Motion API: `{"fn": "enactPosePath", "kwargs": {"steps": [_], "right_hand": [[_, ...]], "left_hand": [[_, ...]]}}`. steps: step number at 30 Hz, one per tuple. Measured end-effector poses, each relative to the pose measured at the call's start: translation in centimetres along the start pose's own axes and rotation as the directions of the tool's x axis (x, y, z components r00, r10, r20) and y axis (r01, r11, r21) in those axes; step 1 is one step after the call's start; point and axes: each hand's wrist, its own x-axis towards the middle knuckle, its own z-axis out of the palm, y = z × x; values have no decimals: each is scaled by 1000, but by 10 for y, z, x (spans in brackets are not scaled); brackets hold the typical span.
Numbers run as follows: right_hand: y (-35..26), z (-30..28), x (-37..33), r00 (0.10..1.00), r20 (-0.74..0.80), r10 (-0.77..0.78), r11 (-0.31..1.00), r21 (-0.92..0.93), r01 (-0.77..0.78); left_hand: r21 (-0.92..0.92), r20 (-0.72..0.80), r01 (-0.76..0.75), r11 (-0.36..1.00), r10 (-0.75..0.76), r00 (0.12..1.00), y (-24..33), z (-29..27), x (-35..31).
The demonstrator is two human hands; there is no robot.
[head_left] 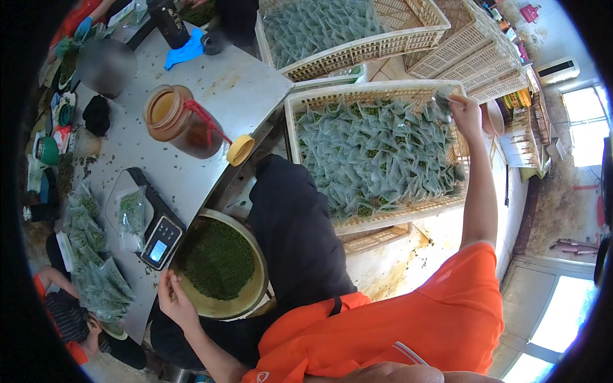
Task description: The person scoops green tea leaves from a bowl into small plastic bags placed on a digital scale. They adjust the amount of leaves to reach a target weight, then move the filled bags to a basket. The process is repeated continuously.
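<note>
My right hand [468,116] reaches out to the far right corner of a cream plastic crate [377,88]. Its fingers pinch a small clear bag [442,106] with green contents, held over the crate. Many similar bags [377,159] of green leaf-like bits fill that crate. My left hand [177,302] hovers by the left rim of a round basin [260,281], its fingers loosely bent and apart with nothing visible in them. Loose green granules [217,258] lie in the basin. Close to this hand, a digital scale [162,241] with a lit display carries one filled bag [131,217].
A metal table [211,73] bears a brown jar [188,124], its yellow lid [240,150] at the edge, and a bag pile [96,255]. Another full crate [364,54] and stacked crates [472,54] stand beyond. Other people work along the table's far side.
</note>
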Motion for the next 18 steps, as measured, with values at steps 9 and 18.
{"fn": "enactPosePath", "kwargs": {"steps": [9, 18], "right_hand": [[94, 160, 104, 975, 221, -1, 998, 66, -14], [129, 199, 54, 798, 595, 102, 911, -378, 166]], "left_hand": [[245, 185, -112, 963, 67, 980, 42, 44, -7], [326, 288, -256, 910, 162, 944, 62, 59, -17]]}}
